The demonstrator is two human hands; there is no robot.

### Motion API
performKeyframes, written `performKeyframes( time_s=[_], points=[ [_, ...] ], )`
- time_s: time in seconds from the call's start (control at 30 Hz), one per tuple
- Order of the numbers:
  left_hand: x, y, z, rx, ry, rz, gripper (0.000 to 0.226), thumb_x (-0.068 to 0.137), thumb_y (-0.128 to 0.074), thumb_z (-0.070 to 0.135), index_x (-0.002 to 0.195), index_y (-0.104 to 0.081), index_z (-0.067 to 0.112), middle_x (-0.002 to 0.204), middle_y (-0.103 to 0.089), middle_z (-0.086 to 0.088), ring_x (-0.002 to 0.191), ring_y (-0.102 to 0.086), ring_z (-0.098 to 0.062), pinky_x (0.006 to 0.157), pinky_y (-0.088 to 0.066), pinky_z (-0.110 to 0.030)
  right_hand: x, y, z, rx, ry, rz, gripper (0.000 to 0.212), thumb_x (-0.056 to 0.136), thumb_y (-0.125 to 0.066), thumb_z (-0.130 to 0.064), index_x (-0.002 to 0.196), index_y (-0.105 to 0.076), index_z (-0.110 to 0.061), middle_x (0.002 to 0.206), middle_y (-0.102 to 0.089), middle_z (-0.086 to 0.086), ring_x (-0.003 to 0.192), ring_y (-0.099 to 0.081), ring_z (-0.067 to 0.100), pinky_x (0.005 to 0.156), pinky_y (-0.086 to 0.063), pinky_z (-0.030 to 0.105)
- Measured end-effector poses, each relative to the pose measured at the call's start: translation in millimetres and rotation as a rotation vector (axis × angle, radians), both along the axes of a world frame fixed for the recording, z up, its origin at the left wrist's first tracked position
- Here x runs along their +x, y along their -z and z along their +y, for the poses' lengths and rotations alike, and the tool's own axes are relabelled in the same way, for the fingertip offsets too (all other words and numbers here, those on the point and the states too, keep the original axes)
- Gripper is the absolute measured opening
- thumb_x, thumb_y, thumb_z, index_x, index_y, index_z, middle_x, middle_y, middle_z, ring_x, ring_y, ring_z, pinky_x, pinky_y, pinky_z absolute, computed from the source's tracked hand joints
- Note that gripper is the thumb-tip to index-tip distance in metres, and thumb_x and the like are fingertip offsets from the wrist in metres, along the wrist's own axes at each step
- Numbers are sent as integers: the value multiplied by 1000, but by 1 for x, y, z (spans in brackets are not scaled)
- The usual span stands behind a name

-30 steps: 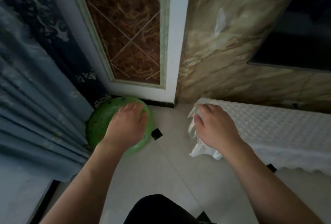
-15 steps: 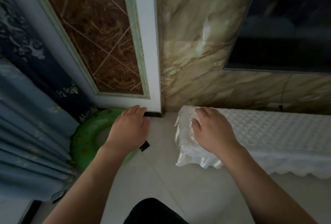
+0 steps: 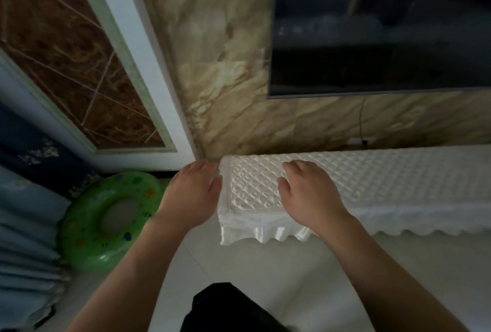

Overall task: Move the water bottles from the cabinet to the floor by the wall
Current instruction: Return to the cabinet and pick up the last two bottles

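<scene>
No water bottle shows in this view. A low cabinet (image 3: pixel 398 185) under a white quilted satin cover runs along the marble wall from the middle to the right edge. My left hand (image 3: pixel 191 196) hovers just off the cabinet's left end, fingers relaxed and holding nothing. My right hand (image 3: pixel 308 193) is over the cover near that same end, palm down, fingers loosely bent, empty; I cannot tell whether it touches the cloth.
A green inflatable swim ring (image 3: pixel 106 225) lies on the pale tiled floor (image 3: pixel 265 273) in the corner at left. Blue curtains (image 3: pixel 24 238) hang at the far left. A dark television (image 3: pixel 380 26) is mounted on the wall above the cabinet. A framed brown panel (image 3: pixel 66 52) stands upper left.
The view has swung up and to the right. Both hands have moved right, from the swim ring and the cover's corner to the cabinet's left end and top.
</scene>
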State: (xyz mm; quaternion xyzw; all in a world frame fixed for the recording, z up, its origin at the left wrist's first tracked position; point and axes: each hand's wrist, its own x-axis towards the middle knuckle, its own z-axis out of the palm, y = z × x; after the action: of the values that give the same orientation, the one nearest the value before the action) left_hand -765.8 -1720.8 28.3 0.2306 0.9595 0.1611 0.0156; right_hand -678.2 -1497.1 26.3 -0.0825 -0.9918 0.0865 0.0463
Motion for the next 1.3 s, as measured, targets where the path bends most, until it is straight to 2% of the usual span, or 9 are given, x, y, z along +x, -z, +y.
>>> performKeyframes(
  time_s=[0.17, 0.33, 0.57, 0.73, 0.83, 1.13, 1.3],
  points=[
    [-2, 3, 45, 1, 38, -21, 53, 91, -33, 42, 129, -57, 14, 127, -61, -7, 116, -56, -29, 99, -46, -44, 14, 2, 47, -28, 65, -20, 38, 97, -38, -33, 118, -60, -10, 115, -64, 8, 106, -57, 26, 93, -45, 39],
    [-13, 13, 85, -6, 55, -52, 56, 90, -25, 47, 127, -57, 18, 119, -63, -4, 108, -58, -28, 94, -48, -43, 16, 5, 83, -35, 97, -38, 39, 98, -36, -34, 123, -58, -13, 119, -63, 5, 109, -56, 22, 95, -45, 35],
    [-47, 26, 150, -2, 48, -71, 53, 91, -29, 45, 130, -54, 20, 123, -62, -5, 110, -58, -30, 95, -47, -44, -14, 11, 147, -9, 107, -72, 40, 99, -35, -36, 126, -55, -14, 123, -61, 5, 114, -54, 22, 99, -42, 35],
    [-69, 35, 194, 11, 37, -67, 51, 92, -30, 43, 128, -56, 18, 124, -62, -5, 109, -59, -28, 96, -46, -43, -41, 16, 194, 8, 95, -92, 40, 98, -37, -35, 126, -56, -13, 121, -62, 6, 112, -55, 22, 96, -42, 35],
    [-89, 39, 229, -2, 18, -93, 52, 92, -30, 44, 131, -55, 18, 128, -61, -5, 114, -57, -27, 98, -45, -41, -60, 20, 228, -9, 105, -110, 39, 98, -38, -35, 124, -57, -13, 119, -63, 6, 109, -56, 22, 95, -44, 35],
    [-108, 29, 333, -35, 110, -150, 59, 90, -28, 46, 137, -52, 19, 138, -55, -5, 124, -51, -27, 102, -41, -41, -56, 17, 315, -42, 221, -178, 44, 100, -34, -37, 134, -49, -14, 133, -56, 5, 122, -49, 21, 103, -37, 34],
    [-97, 20, 388, -62, 182, -140, 47, 101, -36, 39, 143, -45, 21, 145, -48, -4, 130, -46, -26, 108, -37, -40, -36, 17, 361, -86, 279, -150, 43, 100, -37, -35, 133, -52, -12, 131, -58, 7, 121, -51, 22, 102, -38, 34]
  ],
)
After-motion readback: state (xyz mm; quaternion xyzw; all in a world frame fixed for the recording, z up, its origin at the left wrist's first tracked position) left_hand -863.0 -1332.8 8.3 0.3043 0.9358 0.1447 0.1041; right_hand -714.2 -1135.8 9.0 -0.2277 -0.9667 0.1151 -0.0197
